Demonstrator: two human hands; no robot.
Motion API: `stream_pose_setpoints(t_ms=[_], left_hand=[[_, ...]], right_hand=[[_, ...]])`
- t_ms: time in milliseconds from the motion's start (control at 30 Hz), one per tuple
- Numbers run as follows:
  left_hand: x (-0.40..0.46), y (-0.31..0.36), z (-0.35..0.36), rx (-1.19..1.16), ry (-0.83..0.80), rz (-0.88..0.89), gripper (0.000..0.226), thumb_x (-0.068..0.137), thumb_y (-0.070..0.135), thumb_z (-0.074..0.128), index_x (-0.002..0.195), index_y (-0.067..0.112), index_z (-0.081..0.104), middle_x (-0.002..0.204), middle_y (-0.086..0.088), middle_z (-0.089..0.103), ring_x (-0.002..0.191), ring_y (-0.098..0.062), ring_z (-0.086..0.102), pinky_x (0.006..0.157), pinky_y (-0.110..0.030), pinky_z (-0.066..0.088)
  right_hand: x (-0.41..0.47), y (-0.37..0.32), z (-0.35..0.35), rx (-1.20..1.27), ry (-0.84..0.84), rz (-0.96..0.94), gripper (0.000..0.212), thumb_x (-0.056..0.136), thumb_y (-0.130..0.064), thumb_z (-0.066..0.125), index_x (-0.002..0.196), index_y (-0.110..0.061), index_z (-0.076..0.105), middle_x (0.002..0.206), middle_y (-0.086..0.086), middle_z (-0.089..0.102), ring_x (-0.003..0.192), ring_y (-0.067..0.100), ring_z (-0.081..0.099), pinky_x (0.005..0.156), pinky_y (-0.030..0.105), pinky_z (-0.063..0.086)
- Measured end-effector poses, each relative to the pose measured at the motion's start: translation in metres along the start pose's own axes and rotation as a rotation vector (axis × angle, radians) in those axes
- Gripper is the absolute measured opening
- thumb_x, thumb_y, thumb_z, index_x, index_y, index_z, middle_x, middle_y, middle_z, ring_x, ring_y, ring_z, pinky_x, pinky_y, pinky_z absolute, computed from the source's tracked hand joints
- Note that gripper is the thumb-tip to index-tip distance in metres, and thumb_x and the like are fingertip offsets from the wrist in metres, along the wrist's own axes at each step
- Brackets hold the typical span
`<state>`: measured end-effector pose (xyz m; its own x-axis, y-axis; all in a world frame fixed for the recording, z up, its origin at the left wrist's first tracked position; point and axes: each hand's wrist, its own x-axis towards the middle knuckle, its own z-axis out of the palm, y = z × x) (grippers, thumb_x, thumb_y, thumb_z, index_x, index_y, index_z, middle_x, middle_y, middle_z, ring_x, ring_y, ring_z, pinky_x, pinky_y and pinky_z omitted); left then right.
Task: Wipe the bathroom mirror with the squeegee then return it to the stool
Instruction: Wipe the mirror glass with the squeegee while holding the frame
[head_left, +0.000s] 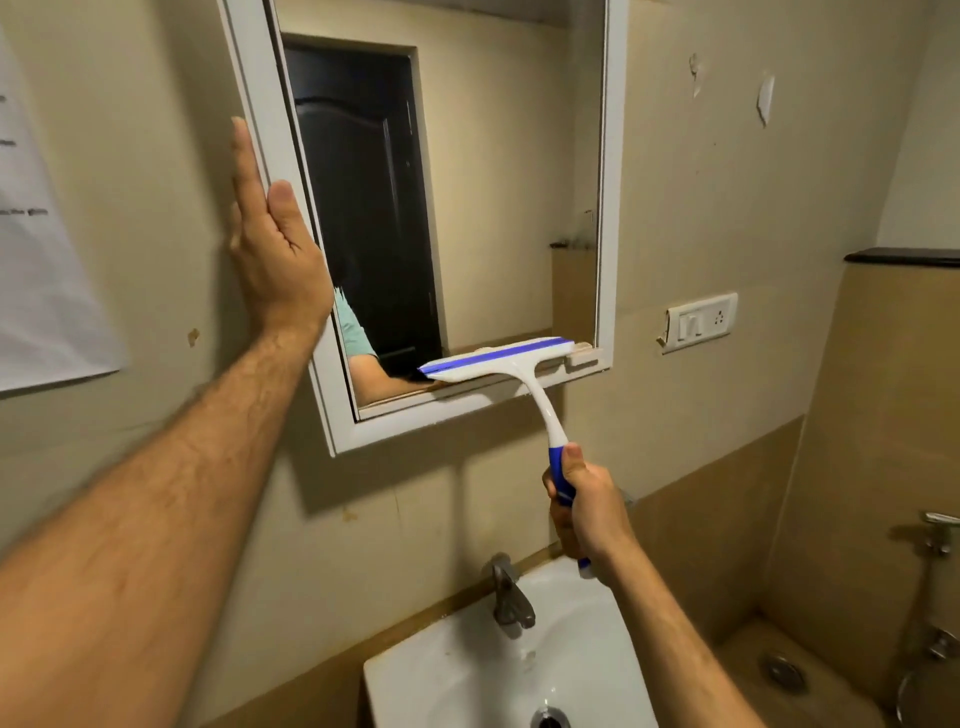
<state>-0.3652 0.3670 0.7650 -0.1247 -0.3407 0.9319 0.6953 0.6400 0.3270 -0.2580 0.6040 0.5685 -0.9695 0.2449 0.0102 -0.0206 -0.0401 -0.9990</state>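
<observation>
The white-framed mirror hangs on the beige wall above the basin. My right hand grips the blue handle of a white and blue squeegee. Its blade lies against the glass at the mirror's bottom edge, towards the right. My left hand is raised with straight fingers, resting flat against the mirror frame's left side. The stool is out of sight.
A white basin with a metal tap sits directly below my right hand. A switch and socket plate is on the wall to the right. A paper sheet hangs at left. Shower fittings stand at far right.
</observation>
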Motion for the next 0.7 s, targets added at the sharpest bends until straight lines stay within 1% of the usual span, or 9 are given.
stream_pose_setpoints(t_ms=[100, 167, 233, 300, 367, 433, 500, 600, 700], left_hand=[[0.000, 0.000, 0.001, 0.005, 0.018, 0.015, 0.047, 0.105, 0.021, 0.031, 0.150, 0.006, 0.030, 0.151, -0.006, 0.042, 0.109, 0.036, 0.020, 0.094, 0.007, 0.022], [0.001, 0.001, 0.000, 0.016, 0.029, 0.004, 0.048, 0.105, 0.022, 0.031, 0.150, 0.007, 0.031, 0.151, -0.004, 0.042, 0.112, 0.032, 0.024, 0.095, 0.006, 0.023], [0.002, 0.003, -0.001, 0.018, 0.024, -0.019, 0.048, 0.105, 0.025, 0.031, 0.151, 0.010, 0.031, 0.151, -0.001, 0.041, 0.123, 0.018, 0.037, 0.096, 0.004, 0.026], [0.004, 0.004, -0.001, 0.006, 0.008, -0.032, 0.049, 0.105, 0.028, 0.029, 0.152, 0.013, 0.030, 0.152, 0.002, 0.041, 0.130, -0.006, 0.047, 0.096, 0.001, 0.029], [0.005, 0.002, -0.001, 0.005, -0.003, -0.027, 0.049, 0.105, 0.030, 0.029, 0.152, 0.015, 0.030, 0.153, 0.003, 0.040, 0.130, -0.016, 0.049, 0.099, -0.007, 0.036], [0.005, 0.000, -0.001, 0.007, -0.003, -0.024, 0.049, 0.105, 0.031, 0.028, 0.152, 0.017, 0.029, 0.153, 0.005, 0.039, 0.128, -0.019, 0.052, 0.099, -0.020, 0.043], [0.003, -0.001, -0.002, -0.002, -0.006, -0.034, 0.049, 0.105, 0.031, 0.028, 0.152, 0.018, 0.029, 0.153, 0.005, 0.040, 0.126, -0.020, 0.054, 0.099, -0.024, 0.046], [0.002, 0.001, -0.002, -0.013, 0.003, -0.036, 0.049, 0.105, 0.029, 0.029, 0.152, 0.015, 0.030, 0.153, 0.006, 0.038, 0.131, -0.007, 0.047, 0.101, -0.010, 0.038], [0.001, 0.001, -0.002, -0.016, 0.004, -0.040, 0.048, 0.105, 0.028, 0.029, 0.151, 0.013, 0.030, 0.153, 0.003, 0.038, 0.131, -0.004, 0.044, 0.101, -0.005, 0.035]], right_hand=[[-0.007, 0.001, -0.005, -0.040, -0.008, 0.029, 0.055, 0.097, -0.055, 0.032, 0.076, -0.010, 0.056, 0.053, -0.002, 0.043, 0.040, 0.008, 0.036, 0.042, 0.023, 0.034], [-0.009, -0.004, -0.008, -0.062, -0.008, 0.046, 0.056, 0.097, -0.056, 0.033, 0.078, -0.009, 0.057, 0.055, -0.001, 0.043, 0.041, 0.009, 0.036, 0.041, 0.023, 0.034], [-0.012, -0.010, -0.009, -0.074, 0.001, 0.063, 0.057, 0.097, -0.057, 0.033, 0.079, -0.009, 0.058, 0.056, 0.000, 0.044, 0.043, 0.010, 0.037, 0.042, 0.024, 0.034], [-0.015, -0.013, -0.010, -0.057, 0.000, 0.075, 0.057, 0.096, -0.058, 0.034, 0.078, -0.009, 0.058, 0.055, 0.000, 0.043, 0.044, 0.010, 0.036, 0.044, 0.025, 0.034], [-0.017, -0.018, -0.008, -0.026, -0.009, 0.070, 0.058, 0.095, -0.059, 0.034, 0.076, -0.009, 0.057, 0.053, -0.001, 0.042, 0.043, 0.010, 0.034, 0.044, 0.025, 0.032], [-0.015, -0.026, -0.004, -0.019, 0.011, 0.049, 0.059, 0.095, -0.060, 0.033, 0.077, -0.009, 0.057, 0.053, -0.002, 0.043, 0.043, 0.009, 0.034, 0.044, 0.025, 0.032], [-0.011, -0.034, 0.000, -0.010, 0.037, 0.046, 0.061, 0.094, -0.062, 0.032, 0.079, -0.010, 0.058, 0.055, -0.001, 0.044, 0.043, 0.009, 0.034, 0.044, 0.024, 0.033], [-0.011, -0.036, 0.000, -0.005, 0.032, 0.095, 0.061, 0.093, -0.063, 0.032, 0.080, -0.010, 0.057, 0.055, -0.002, 0.043, 0.043, 0.009, 0.034, 0.044, 0.024, 0.032], [-0.017, -0.026, -0.005, -0.050, 0.005, 0.140, 0.060, 0.093, -0.063, 0.033, 0.078, -0.010, 0.056, 0.053, -0.002, 0.041, 0.043, 0.010, 0.033, 0.044, 0.026, 0.031]])
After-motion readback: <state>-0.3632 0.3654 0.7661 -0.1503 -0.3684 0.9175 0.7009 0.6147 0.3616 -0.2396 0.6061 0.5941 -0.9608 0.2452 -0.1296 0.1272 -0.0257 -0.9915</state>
